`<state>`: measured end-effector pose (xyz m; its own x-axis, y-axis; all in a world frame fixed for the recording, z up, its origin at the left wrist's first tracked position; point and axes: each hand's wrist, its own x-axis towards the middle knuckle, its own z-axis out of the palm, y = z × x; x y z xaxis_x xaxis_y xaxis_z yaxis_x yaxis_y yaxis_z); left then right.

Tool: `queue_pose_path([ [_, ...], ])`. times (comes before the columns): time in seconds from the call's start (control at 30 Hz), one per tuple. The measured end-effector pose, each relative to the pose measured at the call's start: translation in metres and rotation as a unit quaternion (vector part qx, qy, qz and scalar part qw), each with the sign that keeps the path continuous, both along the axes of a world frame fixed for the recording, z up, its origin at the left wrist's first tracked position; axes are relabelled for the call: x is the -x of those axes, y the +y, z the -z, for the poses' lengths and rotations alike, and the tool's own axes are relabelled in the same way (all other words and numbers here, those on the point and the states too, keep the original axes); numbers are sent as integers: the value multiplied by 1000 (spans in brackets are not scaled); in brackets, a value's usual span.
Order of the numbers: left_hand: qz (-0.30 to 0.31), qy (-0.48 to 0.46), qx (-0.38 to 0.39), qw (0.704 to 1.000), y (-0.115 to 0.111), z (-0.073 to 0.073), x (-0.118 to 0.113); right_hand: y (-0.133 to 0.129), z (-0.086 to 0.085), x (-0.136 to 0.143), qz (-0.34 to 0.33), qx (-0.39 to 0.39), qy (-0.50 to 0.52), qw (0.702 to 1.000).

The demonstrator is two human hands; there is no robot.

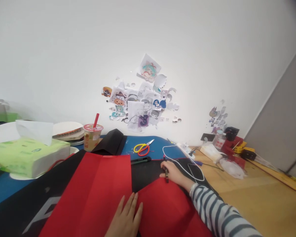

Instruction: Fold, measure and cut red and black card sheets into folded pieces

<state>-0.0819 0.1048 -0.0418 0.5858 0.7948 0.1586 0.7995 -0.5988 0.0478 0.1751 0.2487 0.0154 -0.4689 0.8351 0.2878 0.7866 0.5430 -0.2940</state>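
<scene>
My left hand (127, 215) lies with its fingers stretched out, over the edges of two red sheets of paper. The left red sheet (98, 191) shows faint fold lines. Beside it the other red sheet (170, 207) lies at an angle and has a curved or pointed top. My right hand (172, 171) is closed around a slim dark marker-like stick (166, 176) at that sheet's upper edge. Its exact kind is not clear. Past the sheets are a dark utility knife (141, 160) and scissors (143, 148) with yellow and red handles.
Black sheet material (22, 204) lies beneath the red paper. A tissue pack (29, 154) and a drink cup (92, 136) with a red straw stand at left. Folded black paper (111, 141) sits behind. A white cable (199, 172) loops at right beside a phone-like device (195, 171).
</scene>
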Motion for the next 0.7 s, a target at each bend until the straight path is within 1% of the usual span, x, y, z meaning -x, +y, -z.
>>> queue_pose_path([
  [0.07,0,6,24,1000,4,-2,1,5,1,-8,15,-8,7,1000],
  [0.13,-3,8,46,999,4,-9,1,7,-1,-13,21,-15,10,1000],
  [0.2,-1,1,65,998,1,-21,0,5,-10,-16,22,-22,13,999],
  [0.27,-12,-9,68,998,-4,-33,-2,-1,-28,-19,30,-32,22,999],
  [0.33,-26,-14,64,998,-10,-42,-5,-11,-55,-23,43,-45,40,997],
  [0.43,-41,-25,49,998,-17,-48,-8,-30,-104,-26,43,-62,67,995],
  [0.5,-49,-37,39,997,-20,-50,-12,-44,-139,-20,31,-64,80,994],
  [0.57,-68,-44,50,995,-24,-52,-16,-62,-174,-4,4,-76,94,993],
  [0.6,-78,-46,63,994,-25,-52,-18,-73,-190,6,-21,-97,111,989],
  [0.63,-87,-47,73,992,-25,-51,-20,-87,-204,18,-102,-97,124,982],
  [0.67,-95,-48,74,992,-25,-49,-23,-102,-216,29,-179,-92,142,969],
  [0.7,-103,-49,57,992,-25,-44,-25,-118,-224,38,-215,-100,164,958],
])
